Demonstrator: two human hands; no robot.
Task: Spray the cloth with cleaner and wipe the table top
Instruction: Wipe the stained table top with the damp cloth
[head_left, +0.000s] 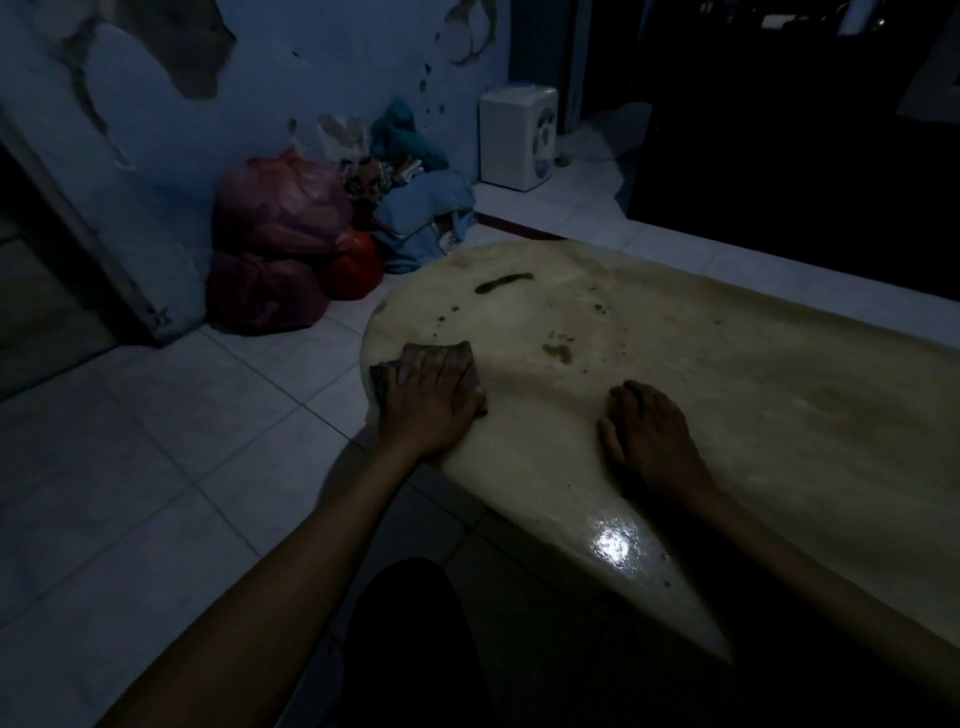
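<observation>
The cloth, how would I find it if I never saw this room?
Find the big pale table top with dark stains. Go to its rounded left end. The cloth is the small dark square lying flat under the left hand; the right hand rests on bare table.

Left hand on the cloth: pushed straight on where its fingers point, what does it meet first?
Likely the small dark spots on the pale glossy table top, ahead of the left hand and brown cloth; depth is unclear.
</observation>
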